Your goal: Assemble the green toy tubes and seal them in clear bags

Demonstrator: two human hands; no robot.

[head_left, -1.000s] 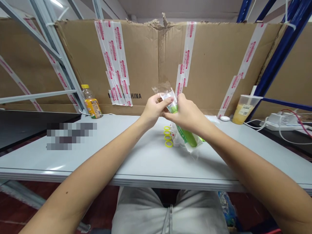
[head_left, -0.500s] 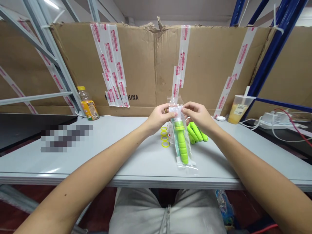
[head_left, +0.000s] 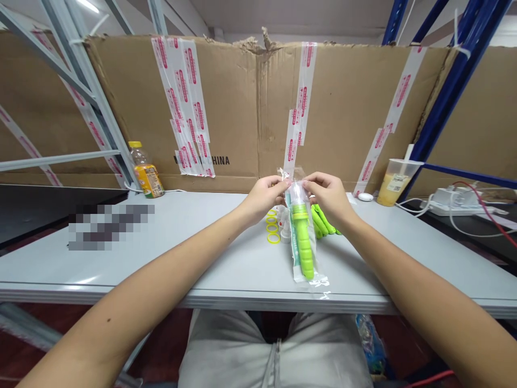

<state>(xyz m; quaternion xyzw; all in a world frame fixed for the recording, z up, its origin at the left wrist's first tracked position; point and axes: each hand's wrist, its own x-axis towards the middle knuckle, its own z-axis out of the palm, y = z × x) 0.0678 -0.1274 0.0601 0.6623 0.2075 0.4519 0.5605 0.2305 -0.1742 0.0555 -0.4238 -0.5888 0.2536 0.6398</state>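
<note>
1 bag [head_left: 295,245] (green handle [head_left: 305,242] inside) in left hand [head_left: 262,198] and right hand [head_left: 330,196]

From my end I get even indoor light w/ a lit strip lamp [head_left: 88,5] at pic's top L, a glare streak on the tabletop [head_left: 246,269] nr front L, glints on the clear bag [head_left: 296,253], soft shadow by the R forearm [head_left: 404,269], wide-angle edge stretch, plus a pixelated patch [head_left: 109,229] mid-L.

Glossy plastic bag [head_left: 298,269], matt cardboard [head_left: 236,108], handle [head_left: 304,242] seemingly plastic
</note>
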